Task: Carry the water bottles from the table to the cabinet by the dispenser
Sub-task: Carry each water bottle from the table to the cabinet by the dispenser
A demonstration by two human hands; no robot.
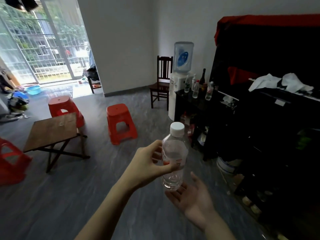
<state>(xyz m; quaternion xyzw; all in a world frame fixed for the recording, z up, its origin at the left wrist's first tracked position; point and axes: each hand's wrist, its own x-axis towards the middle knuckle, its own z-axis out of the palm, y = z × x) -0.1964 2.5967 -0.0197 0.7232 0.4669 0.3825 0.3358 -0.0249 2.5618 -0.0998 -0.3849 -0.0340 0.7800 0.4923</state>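
Note:
My left hand [149,163] grips a clear water bottle [174,153] with a white cap and a red-and-white label, held upright in mid-air over the floor. My right hand [192,194] is open, palm up, just under the bottle's base; whether it touches the bottle I cannot tell. The low wooden folding table [52,129] stands at the left with a bare top. The black cabinet [204,104] stands to the right of the water dispenser [180,80]. Several clear bottles [195,89] and a dark glass bottle stand on the cabinet's top.
Red plastic stools stand around the table: one [121,123] between me and the dispenser, one [64,106] behind the table, one [10,160] at the far left. A dark wooden chair [161,82] sits left of the dispenser. A dark piano [270,87] fills the right side.

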